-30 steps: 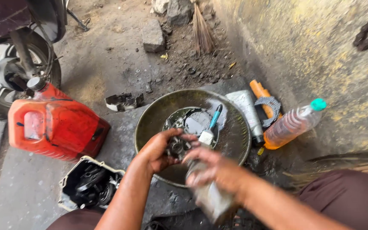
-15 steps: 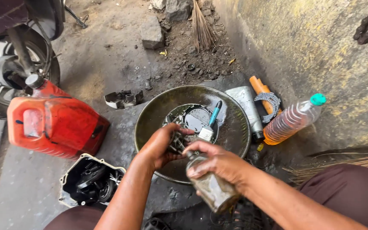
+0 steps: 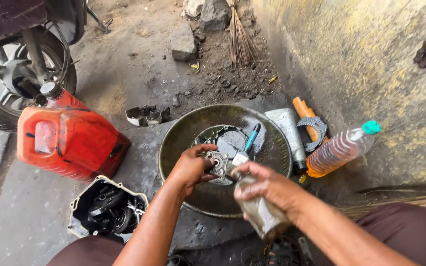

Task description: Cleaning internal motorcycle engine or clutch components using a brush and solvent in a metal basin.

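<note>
My left hand [image 3: 192, 166] grips a small greasy metal engine part [image 3: 217, 162] over a wide dark metal basin [image 3: 273, 143] on the ground. My right hand [image 3: 264, 184] holds a dirty clear bottle [image 3: 261, 215], tilted with its neck pointing toward the part. Inside the basin lie a round dark cover [image 3: 230, 139] and a small brush with a teal handle [image 3: 247, 143].
A red jerry can [image 3: 70, 138] stands at the left beside a motorcycle wheel [image 3: 11, 81]. An open engine cover [image 3: 107, 207] lies near my left arm. A grey tube [image 3: 289, 130], an orange tool [image 3: 304, 114], a clutch plate [image 3: 314, 129] and a bottle of amber liquid [image 3: 338, 148] sit by the wall.
My left hand turned the metal part so its lighter face shows. My right hand with the bottle shifted slightly right and lower.
</note>
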